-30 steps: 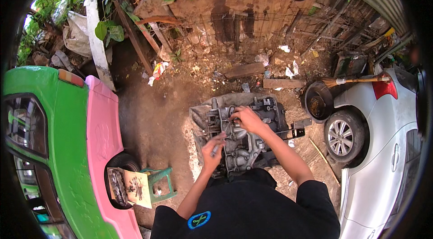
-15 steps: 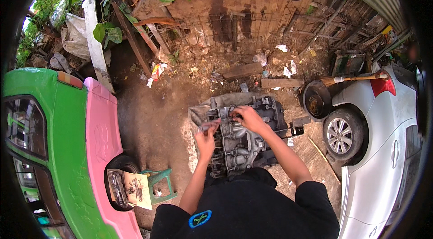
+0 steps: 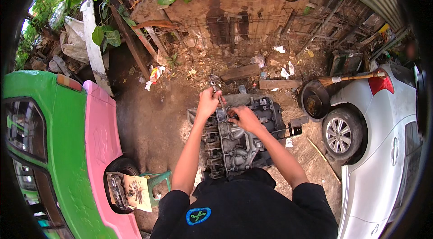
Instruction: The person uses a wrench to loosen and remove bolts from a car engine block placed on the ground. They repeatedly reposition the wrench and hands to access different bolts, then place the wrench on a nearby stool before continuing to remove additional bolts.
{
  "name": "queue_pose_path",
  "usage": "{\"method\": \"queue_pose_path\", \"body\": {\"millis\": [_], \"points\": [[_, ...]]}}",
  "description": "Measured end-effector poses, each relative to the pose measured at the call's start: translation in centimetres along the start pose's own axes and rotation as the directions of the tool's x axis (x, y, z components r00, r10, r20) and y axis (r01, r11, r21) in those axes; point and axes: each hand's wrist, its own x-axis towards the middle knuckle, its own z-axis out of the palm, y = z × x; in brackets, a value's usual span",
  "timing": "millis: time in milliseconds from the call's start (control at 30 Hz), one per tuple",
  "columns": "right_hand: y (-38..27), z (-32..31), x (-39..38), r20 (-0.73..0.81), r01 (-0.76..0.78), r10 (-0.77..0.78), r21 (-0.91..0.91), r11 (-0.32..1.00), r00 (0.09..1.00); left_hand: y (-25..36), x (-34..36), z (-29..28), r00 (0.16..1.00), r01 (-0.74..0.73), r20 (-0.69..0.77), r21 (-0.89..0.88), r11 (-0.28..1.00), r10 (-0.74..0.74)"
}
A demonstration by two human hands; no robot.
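Green-and-pink vehicle [image 3: 67, 126]: stands on the left, well apart from the engine; no obvious hazard to the work.
Silver car [image 3: 383, 153]: stands on the right; a dropped tool seems unlikely to reach it.
Engine [image 3: 239, 146]: sits between the vehicles, just in front of the person, on a grey sheet [image 3: 243, 99]; it could rock if pushed hard from one side, should its support prove uneven, which I cannot judge.
Green stool [image 3: 163, 179]: beside the pink panel, apparently bearing a board [image 3: 144, 196]; a knock from a leg could tip it.
Left hand [image 3: 208, 104]: fingers wrapped around a wrench above the engine's far end; a loose grip or oily skin could let it slip.
Right hand [image 3: 245, 118]: fingers curled down at the engine; whether they pinch anything I cannot tell. A slipping wrench could rap these knuckles.
Wrench [image 3: 216, 88]: raised, ring end uppermost; poor seating could round a fastener.
Small dark parts [image 3: 135, 189]: lie loose on the board; a bump could scatter them.
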Motion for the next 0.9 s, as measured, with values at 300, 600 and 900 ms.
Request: {"method": "queue_pose_path", "body": {"millis": [300, 600, 900], "points": [[0.8, 1.2, 0.1, 0.021, -0.07, 0.074, -0.136, 0.988, 0.997, -0.6, 3.1, 1.2, 0.99, 0.136, 0.023, 0.14, 0.981, -0.141], [0.2, 1.8, 0.4, -0.014, -0.119, 0.119, -0.204, 0.972, 0.993, -3.0, 6.1, 1.5, 0.954, 0.269, 0.112, 0.077, 0.96, -0.277], [-0.2, 1.2, 0.0, -0.014, -0.011, 0.008, -0.201, 0.979, 1.0, -4.2, -0.1, -0.4, 0.993, -0.033, -0.114, -0.161, 0.986, 0.015]]}}
